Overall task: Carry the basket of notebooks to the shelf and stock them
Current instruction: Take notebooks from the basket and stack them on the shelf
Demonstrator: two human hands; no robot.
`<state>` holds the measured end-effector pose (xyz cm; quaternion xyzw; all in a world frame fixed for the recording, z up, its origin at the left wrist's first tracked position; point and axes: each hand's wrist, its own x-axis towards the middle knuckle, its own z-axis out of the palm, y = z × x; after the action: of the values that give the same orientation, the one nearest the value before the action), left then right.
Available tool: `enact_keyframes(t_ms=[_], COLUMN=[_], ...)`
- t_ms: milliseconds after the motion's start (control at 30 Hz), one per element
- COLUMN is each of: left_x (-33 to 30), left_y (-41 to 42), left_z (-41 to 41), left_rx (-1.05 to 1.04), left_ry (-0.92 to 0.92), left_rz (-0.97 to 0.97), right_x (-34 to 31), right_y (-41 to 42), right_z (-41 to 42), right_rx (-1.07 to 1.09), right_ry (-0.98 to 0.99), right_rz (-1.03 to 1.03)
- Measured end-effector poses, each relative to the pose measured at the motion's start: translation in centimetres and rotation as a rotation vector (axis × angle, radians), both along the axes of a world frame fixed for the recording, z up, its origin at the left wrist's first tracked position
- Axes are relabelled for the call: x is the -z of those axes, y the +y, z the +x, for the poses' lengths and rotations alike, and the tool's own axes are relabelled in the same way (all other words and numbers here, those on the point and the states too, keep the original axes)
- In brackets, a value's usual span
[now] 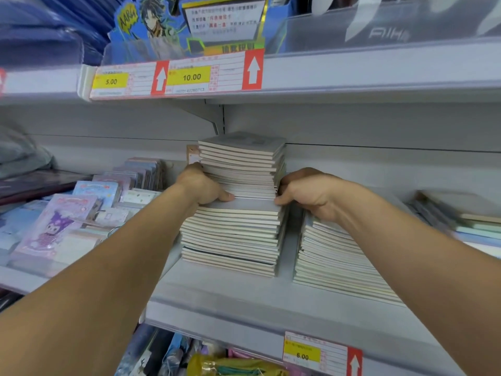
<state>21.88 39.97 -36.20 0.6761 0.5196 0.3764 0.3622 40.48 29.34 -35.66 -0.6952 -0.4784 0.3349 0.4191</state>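
A thick batch of grey-covered notebooks (241, 161) is held between my two hands, resting on a lower stack of the same notebooks (230, 234) on the grey shelf (217, 291). My left hand (202, 187) grips the batch's left side, thumb along its bottom front edge. My right hand (306, 192) clamps the right side, fingers curled around the edge. The batch sits slightly skewed over the lower stack. No basket is in view.
A second notebook stack (336, 256) lies right of the first, more notebooks (461, 213) farther right. Cartoon-themed packets (54, 226) fill the shelf at left. The upper shelf edge (352, 74) carries price tags 5.00 and 10.00; a 6.00 tag (302, 355) hangs below.
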Motion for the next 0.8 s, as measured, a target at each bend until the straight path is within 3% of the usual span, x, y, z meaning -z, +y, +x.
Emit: enact_keyframes(t_ms=[100,167,267,367,533,800], left_x=[-0.6,-1.1,-1.7,-1.6,-1.6,-0.8], left_y=[-1.1,-1.6,-0.6,0.4,0.0,-0.9], left_z=[-0.4,-0.2,0.1,-0.2,-0.2,-1.1], left_rx=[0.172,0.176,0.089,0.072,0.059,0.177], left_ry=[-0.188,-0.374,-0.573,-0.621,-0.614,-0.634], left_rz=[-0.056,-0.13,-0.227,-0.318,-0.208,-0.221], right_x=[-1.0,-1.8,-2.5,-2.7,-1.8,-1.2], right_y=[-0.7,-1.2,-1.8,-1.9,-2.1,-2.8], right_z=[-0.3,-0.8,-1.8,-2.3,-2.1,-1.0], right_rx=[0.14,0.23,0.086,0.04,0.016,-0.071], right_ry=[0.042,0.271,0.627,0.702,0.825,0.661], right_rz=[0.114,0.235,0.217,0.193,0.26,0.239])
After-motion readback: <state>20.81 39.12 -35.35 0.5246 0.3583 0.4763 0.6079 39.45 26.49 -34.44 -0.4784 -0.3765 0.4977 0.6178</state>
